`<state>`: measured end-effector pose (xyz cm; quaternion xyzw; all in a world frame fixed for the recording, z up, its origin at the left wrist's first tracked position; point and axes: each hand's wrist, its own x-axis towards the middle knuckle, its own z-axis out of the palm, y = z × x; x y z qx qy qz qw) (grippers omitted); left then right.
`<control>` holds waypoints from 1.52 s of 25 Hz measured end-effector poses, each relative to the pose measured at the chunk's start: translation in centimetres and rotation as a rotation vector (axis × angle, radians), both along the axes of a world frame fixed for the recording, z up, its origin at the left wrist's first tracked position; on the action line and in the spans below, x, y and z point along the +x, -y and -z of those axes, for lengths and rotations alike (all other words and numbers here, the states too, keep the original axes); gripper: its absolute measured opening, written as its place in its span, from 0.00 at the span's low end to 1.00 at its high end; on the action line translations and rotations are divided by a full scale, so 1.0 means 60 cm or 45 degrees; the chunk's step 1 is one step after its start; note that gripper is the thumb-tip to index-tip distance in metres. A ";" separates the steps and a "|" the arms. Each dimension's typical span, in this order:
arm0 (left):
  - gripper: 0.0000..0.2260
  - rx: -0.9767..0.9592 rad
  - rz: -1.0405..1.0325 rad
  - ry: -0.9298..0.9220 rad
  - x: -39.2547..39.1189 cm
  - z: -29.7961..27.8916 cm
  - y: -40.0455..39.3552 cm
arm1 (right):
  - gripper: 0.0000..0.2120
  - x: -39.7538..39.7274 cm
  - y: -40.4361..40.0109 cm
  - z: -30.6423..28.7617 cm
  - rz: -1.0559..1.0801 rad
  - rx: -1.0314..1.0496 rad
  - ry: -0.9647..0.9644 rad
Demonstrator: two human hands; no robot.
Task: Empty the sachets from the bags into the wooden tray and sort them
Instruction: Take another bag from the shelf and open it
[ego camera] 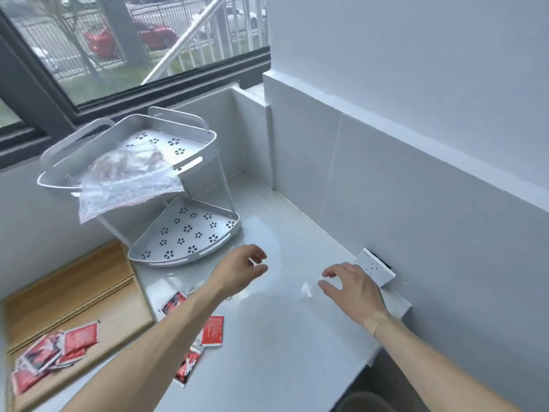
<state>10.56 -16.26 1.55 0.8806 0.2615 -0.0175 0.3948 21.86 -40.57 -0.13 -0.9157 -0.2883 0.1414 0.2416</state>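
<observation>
The wooden tray [98,281] lies at the lower left with several red sachets [56,352] piled in its near compartment. More red sachets [212,331] lie loose on the white counter under my left forearm. A clear plastic bag [127,179] with sachets inside rests on the top tier of a white corner rack. My left hand [240,269] hovers over the counter, fingers apart, holding nothing. My right hand [350,286] is spread just above a crumpled clear empty bag [307,289] on the counter, fingertips at its edge.
The white two-tier corner rack [184,230] with flower-shaped holes stands against the back wall below a window. A white wall socket [375,267] sits on the right wall by my right hand. The counter edge drops off at the lower right.
</observation>
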 end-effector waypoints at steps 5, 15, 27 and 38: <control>0.07 0.328 -0.112 0.078 -0.124 -0.106 -0.099 | 0.12 0.012 -0.164 -0.109 -0.490 0.156 0.345; 0.16 1.007 -0.383 0.227 -0.292 -0.290 -0.208 | 0.21 -0.070 -0.374 -0.288 -0.840 0.674 0.977; 0.05 1.043 -0.273 0.179 -0.259 -0.288 -0.216 | 0.04 -0.087 -0.429 -0.280 -0.841 0.485 1.123; 0.04 0.724 -0.519 0.549 -0.269 -0.352 -0.257 | 0.04 -0.125 -0.450 -0.380 -0.600 0.671 0.765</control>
